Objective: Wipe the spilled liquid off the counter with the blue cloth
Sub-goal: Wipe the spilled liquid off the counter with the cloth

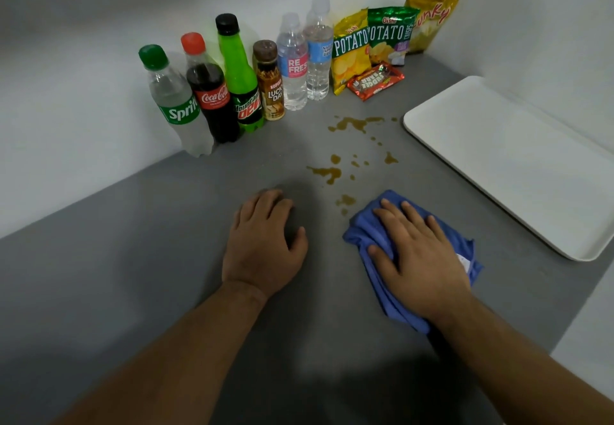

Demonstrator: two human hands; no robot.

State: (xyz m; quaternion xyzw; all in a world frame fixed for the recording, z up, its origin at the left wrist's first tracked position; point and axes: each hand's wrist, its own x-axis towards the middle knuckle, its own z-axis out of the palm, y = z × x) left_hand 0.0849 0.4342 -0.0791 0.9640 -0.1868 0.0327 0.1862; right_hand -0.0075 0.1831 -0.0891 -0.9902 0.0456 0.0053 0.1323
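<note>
Brown liquid (327,173) lies in scattered puddles and drops across the grey counter (149,258), from just ahead of my hands up toward the bottles. The crumpled blue cloth (368,231) lies on the counter at the near edge of the spill. My right hand (415,258) presses flat on the cloth, fingers straight and spread. My left hand (262,245) rests on the bare counter left of the spill, fingers loosely bent, holding nothing.
Several drink bottles (212,92) stand along the back wall, with snack bags (375,42) and a fudge bar packet (375,80) in the corner. A white tray (518,162) lies on the right. The counter's edge runs at lower right.
</note>
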